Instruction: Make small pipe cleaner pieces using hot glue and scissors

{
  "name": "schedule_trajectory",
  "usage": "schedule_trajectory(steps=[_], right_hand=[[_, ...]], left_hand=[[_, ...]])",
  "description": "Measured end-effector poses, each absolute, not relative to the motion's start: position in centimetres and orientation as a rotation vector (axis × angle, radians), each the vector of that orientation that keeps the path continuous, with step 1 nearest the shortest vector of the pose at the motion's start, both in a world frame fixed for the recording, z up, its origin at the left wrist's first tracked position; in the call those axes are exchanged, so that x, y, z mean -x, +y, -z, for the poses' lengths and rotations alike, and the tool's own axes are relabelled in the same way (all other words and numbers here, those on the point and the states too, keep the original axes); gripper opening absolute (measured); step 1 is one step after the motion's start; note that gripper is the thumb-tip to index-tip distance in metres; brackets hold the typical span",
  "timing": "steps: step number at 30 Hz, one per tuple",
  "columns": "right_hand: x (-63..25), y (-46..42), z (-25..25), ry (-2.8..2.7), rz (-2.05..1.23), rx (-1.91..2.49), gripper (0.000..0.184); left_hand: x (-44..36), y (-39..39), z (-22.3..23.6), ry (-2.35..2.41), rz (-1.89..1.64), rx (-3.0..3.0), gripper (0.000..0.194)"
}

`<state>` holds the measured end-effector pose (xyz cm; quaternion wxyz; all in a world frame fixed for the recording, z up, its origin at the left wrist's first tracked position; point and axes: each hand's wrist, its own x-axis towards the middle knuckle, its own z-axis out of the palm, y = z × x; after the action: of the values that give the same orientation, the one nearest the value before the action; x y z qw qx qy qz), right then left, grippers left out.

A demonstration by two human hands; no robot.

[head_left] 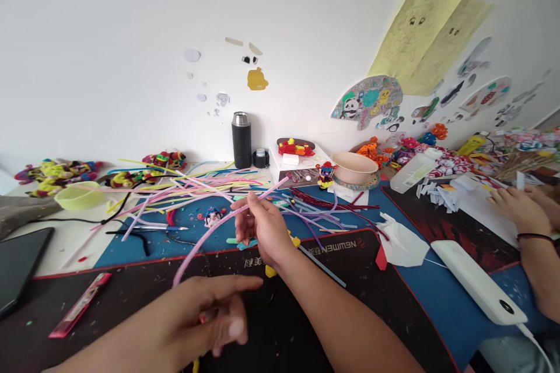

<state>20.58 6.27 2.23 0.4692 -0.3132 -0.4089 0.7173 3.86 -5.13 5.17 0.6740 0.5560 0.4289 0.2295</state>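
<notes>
A fuzzy pink pipe cleaner is pinched near its upper part by my right hand, above the dark mat. It arcs down to the left, and its lower end disappears behind my left hand. That hand hovers lower, index finger stretched to the right and thumb apart from it, the other fingers loosely bent. Small red and yellow bits show under it; whether it touches them I cannot tell. Yellow pieces lie beside my right wrist, partly covered. Behind my hands spreads a loose heap of pink, yellow and purple pipe cleaners.
A black thermos, a beige bowl and a small figure stand along the wall. A white power bank lies right, near another person's hands. Left are a dark tablet and a red packet.
</notes>
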Motion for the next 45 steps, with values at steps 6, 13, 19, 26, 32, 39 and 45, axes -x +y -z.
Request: schedule_trajectory(steps=[6,13,19,26,32,39,45], right_hand=[[-20.8,6.5,-1.8,-0.961,-1.798,0.683,0.063],[-20.3,5.8,-1.4,-1.097,-1.86,0.691,0.064],[-20.2,5.7,-0.4,-1.388,-1.863,0.721,0.064],[-20.2,4.9,-0.3,-1.693,-1.903,0.743,0.065],[-20.2,4.8,-0.1,-1.753,-1.879,0.816,0.064],[-20.1,4.6,0.1,-1.847,-1.875,0.796,0.064],[-19.9,4.2,0.1,-1.876,-1.916,0.807,0.067]], left_hand=[[-4.1,-0.7,-2.2,1.139,-1.098,-0.833,0.034],[-2.4,1.0,-3.4,1.119,-1.436,-0.628,0.025],[-2.3,1.1,-2.2,1.176,-1.377,-0.843,0.039],[-0.4,1.6,-1.5,1.167,-1.334,-0.813,0.045],[-0.4,1.4,-2.8,1.211,-1.353,-0.818,0.053],[-1.0,0.9,-2.3,1.176,-1.299,-0.902,0.048],[-0.7,0.9,-1.4,1.174,-1.251,-0.928,0.049]])
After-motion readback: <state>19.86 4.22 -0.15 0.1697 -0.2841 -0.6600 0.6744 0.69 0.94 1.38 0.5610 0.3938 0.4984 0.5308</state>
